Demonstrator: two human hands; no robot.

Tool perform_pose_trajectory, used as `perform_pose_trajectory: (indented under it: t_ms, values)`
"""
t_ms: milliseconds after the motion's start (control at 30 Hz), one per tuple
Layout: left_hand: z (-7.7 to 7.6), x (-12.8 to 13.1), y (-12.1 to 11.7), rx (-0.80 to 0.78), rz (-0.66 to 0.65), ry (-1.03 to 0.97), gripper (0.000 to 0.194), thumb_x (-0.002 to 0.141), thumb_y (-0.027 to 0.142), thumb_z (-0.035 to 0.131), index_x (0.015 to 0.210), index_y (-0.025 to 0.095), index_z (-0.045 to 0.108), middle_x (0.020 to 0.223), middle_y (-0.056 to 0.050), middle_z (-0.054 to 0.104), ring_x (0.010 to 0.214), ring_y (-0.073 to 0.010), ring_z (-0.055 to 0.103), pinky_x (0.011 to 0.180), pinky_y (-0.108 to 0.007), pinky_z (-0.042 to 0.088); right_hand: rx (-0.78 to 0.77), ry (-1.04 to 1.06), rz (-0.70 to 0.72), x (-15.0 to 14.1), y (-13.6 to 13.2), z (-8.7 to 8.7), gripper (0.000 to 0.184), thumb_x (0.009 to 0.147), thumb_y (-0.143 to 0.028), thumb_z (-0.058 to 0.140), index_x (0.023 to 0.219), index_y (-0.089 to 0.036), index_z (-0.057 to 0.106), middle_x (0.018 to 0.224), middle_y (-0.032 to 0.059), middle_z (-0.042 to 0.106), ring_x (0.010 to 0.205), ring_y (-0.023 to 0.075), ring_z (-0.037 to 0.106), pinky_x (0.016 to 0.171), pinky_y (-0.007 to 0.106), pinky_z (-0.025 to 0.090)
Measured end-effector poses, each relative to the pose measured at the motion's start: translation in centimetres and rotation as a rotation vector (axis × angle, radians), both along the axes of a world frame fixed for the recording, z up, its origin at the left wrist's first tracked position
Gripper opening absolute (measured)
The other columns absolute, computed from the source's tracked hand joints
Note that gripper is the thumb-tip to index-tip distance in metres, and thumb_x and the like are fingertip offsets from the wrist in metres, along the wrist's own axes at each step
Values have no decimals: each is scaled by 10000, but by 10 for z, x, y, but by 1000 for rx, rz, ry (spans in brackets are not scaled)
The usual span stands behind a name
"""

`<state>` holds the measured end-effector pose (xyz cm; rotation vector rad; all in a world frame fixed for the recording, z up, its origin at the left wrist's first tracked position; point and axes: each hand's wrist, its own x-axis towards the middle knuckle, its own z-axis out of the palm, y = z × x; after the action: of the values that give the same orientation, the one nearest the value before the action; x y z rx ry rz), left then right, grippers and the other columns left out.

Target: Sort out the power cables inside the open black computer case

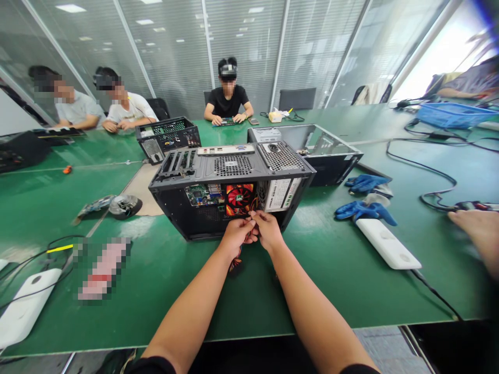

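Observation:
A black computer case lies in front of me, its rear panel facing up and its open side toward me. Inside show a green circuit board, a red fan and a power supply with a white label. My left hand and my right hand meet at the opening just below the fan, fingers closed in a pinch. Both grip thin cables, whose loose ends hang beneath my left hand. The exact spot they pinch is hidden by the fingers.
Behind stands another open case, with a smaller case farther left. To the right lie blue gloves and a white power strip; another power strip is at left. Co-workers sit around the green table; one's hand reaches in at right.

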<state>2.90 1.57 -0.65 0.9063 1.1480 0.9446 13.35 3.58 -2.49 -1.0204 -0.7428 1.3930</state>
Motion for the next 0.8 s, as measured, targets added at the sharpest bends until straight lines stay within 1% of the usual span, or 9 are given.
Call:
perform_pose_trajectory:
  t_ms: [67, 167, 267, 333, 400, 467, 600, 700, 800]
  values:
    - [4, -1, 0, -143, -13, -158, 211, 854, 286, 671, 793, 97, 598, 642, -21, 637, 440, -52, 561, 379, -123, 404, -5, 29, 0, 1, 1, 1, 352, 567, -437, 816, 714, -162, 653, 611, 6, 645, 453, 94, 507, 391, 214, 384]
    - [7, -3, 1, -355, -37, -389, 204, 860, 291, 670, 802, 112, 590, 637, 10, 593, 409, -10, 485, 345, -83, 328, -8, 59, 22, 3, 2, 1, 353, 559, -437, 822, 740, -166, 686, 626, 16, 655, 470, 101, 514, 403, 223, 383]
    - [7, -4, 2, -516, -80, -609, 246, 915, 307, 596, 783, 100, 579, 623, 25, 529, 395, 18, 417, 346, -60, 290, -17, 86, 33, 5, 3, 1, 364, 549, -432, 832, 752, -162, 698, 665, 31, 679, 485, 102, 519, 414, 228, 388]
    - [6, -5, 2, -572, -118, -720, 286, 954, 320, 525, 802, 86, 588, 611, 29, 490, 396, 21, 397, 357, -58, 298, -35, 107, 48, 6, 3, 1, 370, 548, -422, 838, 771, -159, 707, 644, 27, 675, 506, 109, 533, 439, 232, 413]
    - [6, -6, 2, -583, -169, -797, 326, 984, 327, 457, 837, 73, 599, 602, 35, 454, 391, 20, 376, 358, -63, 295, -49, 133, 63, 7, 3, 2, 356, 548, -407, 842, 774, -166, 710, 625, 19, 666, 541, 119, 560, 474, 237, 444]
    - [7, -7, 1, -568, -218, -826, 350, 996, 331, 419, 872, 65, 611, 582, 50, 409, 376, 16, 335, 347, -72, 274, -46, 161, 62, 7, 3, 3, 328, 540, -387, 848, 746, -176, 706, 672, 23, 680, 619, 134, 605, 535, 244, 482]
    - [9, -10, 1, -516, -264, -772, 325, 990, 324, 428, 913, 76, 625, 540, 76, 311, 360, -4, 271, 336, -92, 240, -41, 180, 58, 8, 3, 4, 300, 531, -376, 850, 704, -191, 689, 794, 40, 710, 703, 153, 643, 598, 267, 505]
    - [10, -8, 1, -469, -283, -725, 280, 975, 306, 462, 860, 92, 601, 537, 85, 299, 352, -2, 257, 334, -97, 218, -39, 159, 78, 8, 2, 5, 328, 538, -401, 846, 728, -186, 687, 697, 31, 689, 709, 174, 652, 611, 283, 507]
    - [10, -4, 1, -379, -268, -623, 249, 934, 316, 539, 788, 115, 553, 549, 84, 348, 353, 6, 275, 338, -100, 203, -34, 132, 84, 7, 1, 6, 360, 551, -438, 837, 744, -177, 682, 655, 35, 676, 725, 190, 658, 609, 285, 506]
